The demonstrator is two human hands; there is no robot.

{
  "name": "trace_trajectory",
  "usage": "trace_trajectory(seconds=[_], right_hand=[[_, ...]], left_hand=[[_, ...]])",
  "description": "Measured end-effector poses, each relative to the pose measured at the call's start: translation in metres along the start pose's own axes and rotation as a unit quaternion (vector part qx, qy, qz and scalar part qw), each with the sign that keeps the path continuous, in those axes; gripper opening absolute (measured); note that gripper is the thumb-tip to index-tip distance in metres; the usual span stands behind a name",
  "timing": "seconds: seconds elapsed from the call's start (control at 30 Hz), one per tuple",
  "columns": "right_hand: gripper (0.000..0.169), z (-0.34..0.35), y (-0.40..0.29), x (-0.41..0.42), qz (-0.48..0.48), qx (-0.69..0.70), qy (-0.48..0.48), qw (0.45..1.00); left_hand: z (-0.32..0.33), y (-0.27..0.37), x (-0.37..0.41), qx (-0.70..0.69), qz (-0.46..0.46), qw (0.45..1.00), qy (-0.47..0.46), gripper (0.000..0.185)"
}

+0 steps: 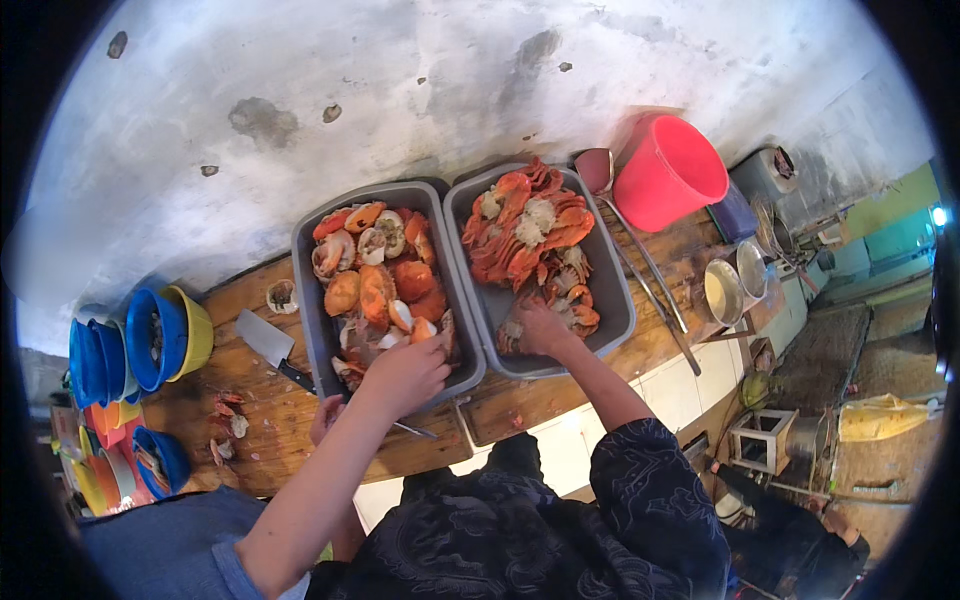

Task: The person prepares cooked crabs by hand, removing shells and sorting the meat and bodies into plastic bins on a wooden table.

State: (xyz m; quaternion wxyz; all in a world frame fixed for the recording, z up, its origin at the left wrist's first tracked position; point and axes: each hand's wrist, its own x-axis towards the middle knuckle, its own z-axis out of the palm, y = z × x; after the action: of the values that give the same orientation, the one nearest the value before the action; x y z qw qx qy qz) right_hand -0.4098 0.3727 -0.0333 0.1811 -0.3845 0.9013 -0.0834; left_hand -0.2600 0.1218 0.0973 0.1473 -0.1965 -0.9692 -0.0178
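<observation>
My right hand [541, 328], its arm in a black patterned sleeve, reaches into the right grey plastic basin [616, 330]. Its fingers touch crab pieces [583, 311] at the near end; whether they grip one is hidden. Orange-red crab shells and pieces [525, 225] fill the far part. What appears to be my left hand [327, 420] is mostly hidden behind a co-worker's forearm, beside the left grey basin [301, 300] of crab shells [375, 289]. A metal tool's end [415, 430] shows past that forearm. A co-worker's hand [409, 375] is over the left basin's near edge.
A cleaver [266, 337], crab scraps [229, 420] and blue bowls [155, 337] lie left on the wooden table [277, 450]. Right are a red bucket [671, 176], long-handled metal utensils [649, 262] and metal containers [724, 291]. A wall [375, 90] stands behind. Another person [787, 517] is at far right.
</observation>
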Motion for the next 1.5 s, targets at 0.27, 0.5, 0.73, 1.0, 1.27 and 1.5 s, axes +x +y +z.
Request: trace_trajectory(seconds=[0.27, 0.5, 0.73, 1.0, 1.27, 1.5], right_hand=[[0.041, -0.05, 0.078, -0.008, 0.047, 0.065, -0.024, 0.997], [0.034, -0.062, 0.122, 0.001, 0.052, 0.053, -0.179, 0.981], [0.04, -0.049, 0.12, 0.004, 0.063, 0.123, -0.183, 0.973], [0.036, -0.045, 0.125, 0.003, 0.05, 0.17, -0.127, 0.976], [0.028, -0.058, 0.067, -0.011, -0.118, 0.243, 0.041, 0.962], [0.058, -0.165, 0.057, 0.023, -0.176, -0.088, 0.353, 0.915]], left_hand=[[0.042, 0.106, -0.187, -0.244, -0.657, 0.689, 0.185, 0.02], [0.02, 0.18, -0.18, -0.201, -0.711, 0.639, 0.212, 0.023], [0.016, 0.2, -0.16, -0.187, -0.729, 0.62, 0.22, 0.022], [0.018, 0.221, -0.161, -0.176, -0.739, 0.617, 0.207, 0.022], [0.018, 0.231, -0.157, -0.173, -0.737, 0.615, 0.22, 0.022], [0.021, 0.233, -0.156, -0.159, -0.741, 0.617, 0.213, 0.021]])
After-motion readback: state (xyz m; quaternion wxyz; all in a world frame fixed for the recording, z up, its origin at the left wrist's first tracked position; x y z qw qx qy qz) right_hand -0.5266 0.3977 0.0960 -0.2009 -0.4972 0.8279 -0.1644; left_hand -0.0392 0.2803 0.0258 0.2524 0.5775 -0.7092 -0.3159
